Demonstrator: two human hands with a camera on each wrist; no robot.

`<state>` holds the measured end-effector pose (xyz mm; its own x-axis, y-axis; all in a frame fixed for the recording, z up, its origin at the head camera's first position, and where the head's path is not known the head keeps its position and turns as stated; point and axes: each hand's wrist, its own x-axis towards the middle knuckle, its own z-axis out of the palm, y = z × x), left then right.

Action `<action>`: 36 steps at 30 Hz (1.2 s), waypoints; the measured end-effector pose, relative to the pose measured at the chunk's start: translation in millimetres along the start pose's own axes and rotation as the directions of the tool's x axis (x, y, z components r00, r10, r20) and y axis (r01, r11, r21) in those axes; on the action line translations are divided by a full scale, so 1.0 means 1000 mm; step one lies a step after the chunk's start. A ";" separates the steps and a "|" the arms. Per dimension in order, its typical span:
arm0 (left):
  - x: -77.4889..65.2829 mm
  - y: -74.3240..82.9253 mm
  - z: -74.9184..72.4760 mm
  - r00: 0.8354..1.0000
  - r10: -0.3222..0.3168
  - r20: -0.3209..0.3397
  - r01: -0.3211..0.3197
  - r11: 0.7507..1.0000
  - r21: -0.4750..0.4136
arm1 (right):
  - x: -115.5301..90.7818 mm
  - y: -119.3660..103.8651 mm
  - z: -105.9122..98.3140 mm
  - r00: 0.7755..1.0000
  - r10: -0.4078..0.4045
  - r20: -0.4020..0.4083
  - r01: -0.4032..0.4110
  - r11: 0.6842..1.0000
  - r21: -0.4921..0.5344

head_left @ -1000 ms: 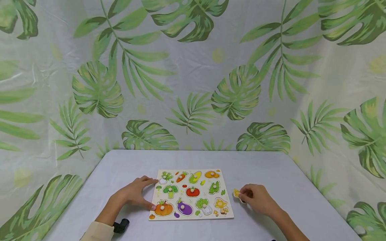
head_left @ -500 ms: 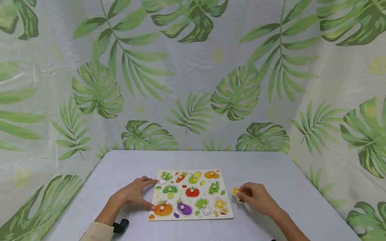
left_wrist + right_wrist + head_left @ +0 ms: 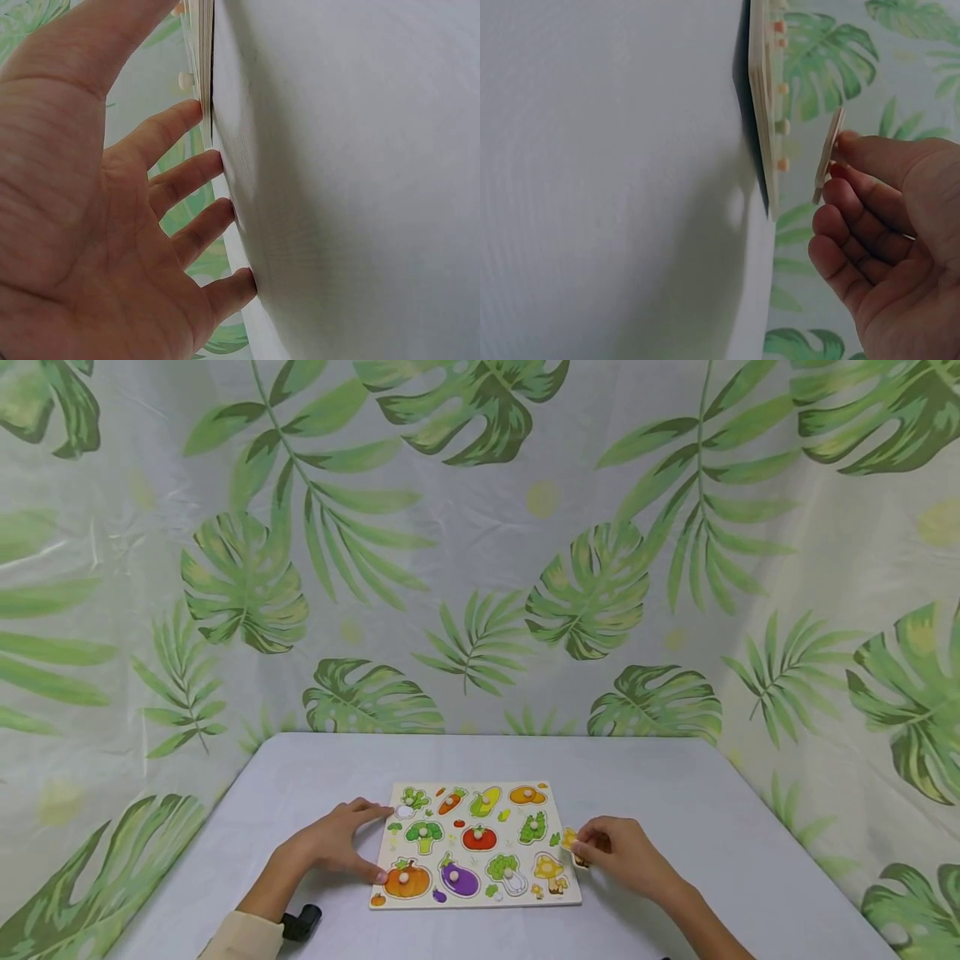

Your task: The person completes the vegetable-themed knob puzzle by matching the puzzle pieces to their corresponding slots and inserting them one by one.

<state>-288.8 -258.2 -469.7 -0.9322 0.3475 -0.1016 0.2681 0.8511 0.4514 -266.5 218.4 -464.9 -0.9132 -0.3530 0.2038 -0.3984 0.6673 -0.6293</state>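
A wooden vegetable puzzle board (image 3: 420, 903) lies on the table with knobbed pieces such as a pumpkin (image 3: 407, 881), an eggplant (image 3: 459, 878) and a tomato (image 3: 479, 837) in it. Along its left side rests my left hand (image 3: 339, 843), thumb by the pumpkin and index fingertip near the upper left edge, fingers spread. My right hand (image 3: 628, 857) pinches a mushroom puzzle piece (image 3: 570, 838) between thumb and fingers at the board's right edge. In the right wrist view that piece (image 3: 828, 154) is seen edge-on, raised off the board. A mushroom picture (image 3: 549, 870) without a knob shows at the board's lower right.
White cloth covers the table (image 3: 645, 768). A leaf-patterned curtain (image 3: 480, 543) stands behind and at both sides. A black device (image 3: 302, 923) sits at the left wrist, beside a beige sleeve (image 3: 242, 935).
My right hand has shifted left with the mushroom piece, from beside the board to over its right edge. The left hand and the board stay put.
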 end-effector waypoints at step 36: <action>-0.001 0.001 0.000 1.000 -0.025 0.004 0.025 1.000 0.003 | 0.008 -0.017 0.031 0.988 -0.056 0.145 0.056 0.998 0.001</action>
<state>-287.3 -257.4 -469.0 -0.9375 0.3278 -0.1164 0.2456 0.8607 0.4459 -264.0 183.9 -475.6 -0.8674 -0.4809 0.1280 -0.4491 0.6456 -0.6177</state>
